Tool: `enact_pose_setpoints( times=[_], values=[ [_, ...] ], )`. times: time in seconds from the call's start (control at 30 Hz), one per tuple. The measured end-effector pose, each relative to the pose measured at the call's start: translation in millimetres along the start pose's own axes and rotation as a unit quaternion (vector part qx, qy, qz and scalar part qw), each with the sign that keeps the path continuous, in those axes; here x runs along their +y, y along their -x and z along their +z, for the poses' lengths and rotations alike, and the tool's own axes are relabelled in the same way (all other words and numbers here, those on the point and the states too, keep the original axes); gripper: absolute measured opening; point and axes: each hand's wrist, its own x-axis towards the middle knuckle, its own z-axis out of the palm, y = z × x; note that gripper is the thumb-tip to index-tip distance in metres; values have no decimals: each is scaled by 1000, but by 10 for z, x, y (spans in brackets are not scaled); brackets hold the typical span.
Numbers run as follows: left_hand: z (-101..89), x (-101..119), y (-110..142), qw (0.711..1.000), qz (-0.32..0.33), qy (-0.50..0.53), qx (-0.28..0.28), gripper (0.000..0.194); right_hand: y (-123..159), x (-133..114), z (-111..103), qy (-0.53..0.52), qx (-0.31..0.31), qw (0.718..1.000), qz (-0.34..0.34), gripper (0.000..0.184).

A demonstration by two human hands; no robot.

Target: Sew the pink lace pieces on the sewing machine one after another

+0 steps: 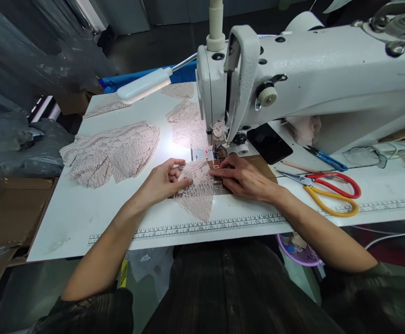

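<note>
1. A white desk [66, 227] carries everything, with a printed ruler strip [195, 228] along its near edge.
2. The sewing machine [313, 69] stands across its right side.
3. A wide, pale pink lace panel [115, 153] lies flat, left of the machine.
4. The lace piece [199, 199] being worked lies between both hands, just in front of the presser foot [219, 150].
5. The left hand [164, 183] grasps its left edge, thumb on top, other fingers curled.
6. The right hand [242, 176] reaches its right edge with the index finger; whether those fingers pinch it, I cannot tell.
7. Red-and-yellow-handled scissors [309, 181] lie right of that hand.
8. A black phone [269, 143] rests beneath the machine's arm.
9. Blue thread snips [327, 158] lie beyond the scissors.
</note>
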Motion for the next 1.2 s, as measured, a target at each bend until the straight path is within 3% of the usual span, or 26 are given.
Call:
enact_pose_setpoints(
  times=[0.43,0.73,0.8,0.87,0.93,1.07,1.2],
  values=[
    [-9,-49,-11,1000,12,-18,13,65,10,-76,-95,8,-82,996,-25,37],
    [-25,-36,16,998,30,-56,13,63,-3,-87,-81,17,-88,996,-20,38],
    [-33,-2,25,991,62,-105,53,55,-5,-93,-85,18,-89,996,-15,37],
    [-27,33,14,959,125,-208,144,41,-4,-95,-84,18,-88,996,-12,37],
    [3,64,-24,902,215,-326,184,30,-4,-94,-80,17,-88,996,-12,36],
    [121,91,-168,817,374,-438,29,25,-9,-92,-72,20,-88,996,-12,37],
    [202,74,-299,779,409,-475,-31,31,-11,-90,-74,29,-84,996,-15,37]
  ],
)
